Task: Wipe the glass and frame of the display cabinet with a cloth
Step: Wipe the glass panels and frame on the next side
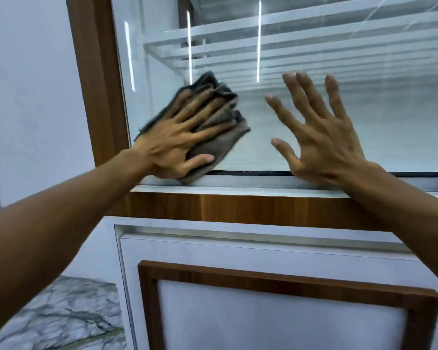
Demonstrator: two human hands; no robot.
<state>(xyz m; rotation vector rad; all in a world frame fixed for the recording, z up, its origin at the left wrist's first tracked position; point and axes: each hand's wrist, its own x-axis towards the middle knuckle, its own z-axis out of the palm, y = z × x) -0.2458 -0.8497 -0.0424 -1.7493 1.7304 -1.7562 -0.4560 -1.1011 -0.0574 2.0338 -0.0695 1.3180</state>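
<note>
The left grip (177,147) lies flat, fingers spread and straight, pressing the cloth (223,140) against the glass (390,122) rather than clutching it. The cloth sits in the pane's lower left corner, its bottom edge touching the metal rail (263,184), and the wooden frame (96,97) stands just to its left. Nearly all the pane lies rightward and upward from there. The right grip (321,147), splayed and holding nothing, is near on that side. To my eye it stands in the path of a rightward sweep.
</note>
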